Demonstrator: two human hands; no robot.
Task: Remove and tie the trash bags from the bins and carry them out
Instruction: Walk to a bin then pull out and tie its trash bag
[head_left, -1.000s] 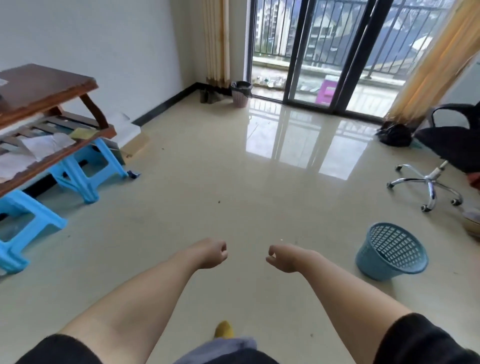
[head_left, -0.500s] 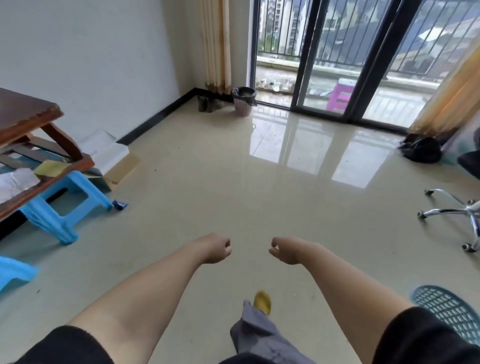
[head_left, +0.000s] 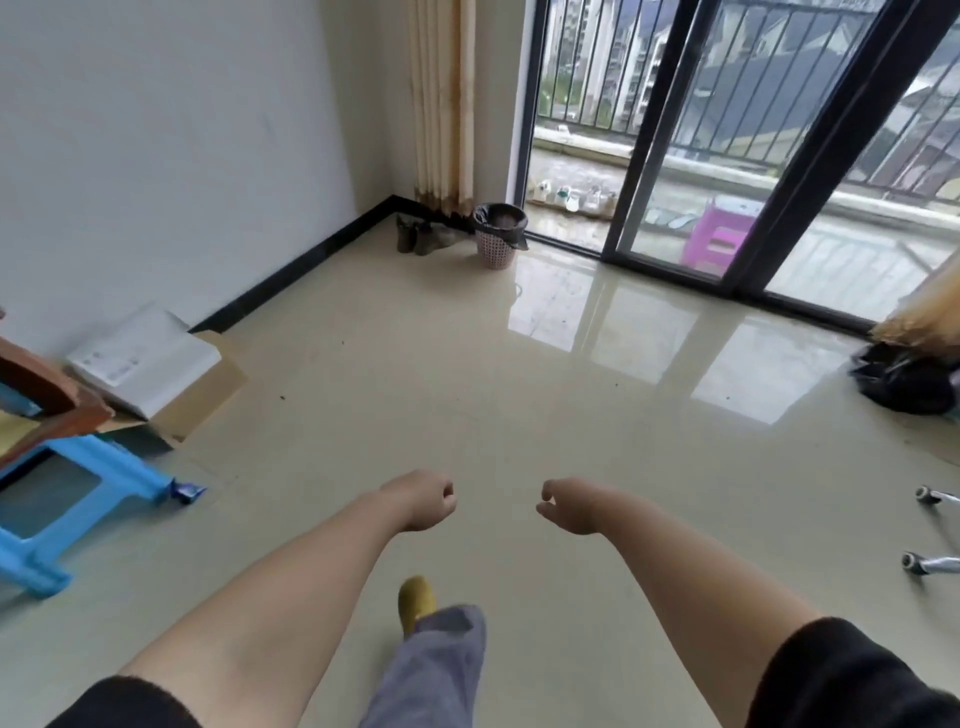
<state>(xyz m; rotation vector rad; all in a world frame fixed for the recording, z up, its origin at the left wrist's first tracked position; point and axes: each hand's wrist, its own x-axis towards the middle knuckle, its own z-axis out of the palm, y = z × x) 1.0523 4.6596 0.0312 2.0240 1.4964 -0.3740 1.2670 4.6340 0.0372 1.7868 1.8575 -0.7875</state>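
Progress: early, by my reading; the pink lattice bin keeps its black trash bag folded over the rim, untied and not lifted out.
Left to do: pull that bag free, knot it, carry it out.
Left hand: loosely clenched, grasping nothing.
Right hand: fingers curled in, grasping nothing.
Bin's place: on the floor in the far corner, just beside the curtain and the sliding glass door.
Bin against the hands: well apart from both, ahead across bare floor, roughly in line with the gap between them.
Other: a dark bag-like heap lies far right of the bin; what it is I cannot tell.
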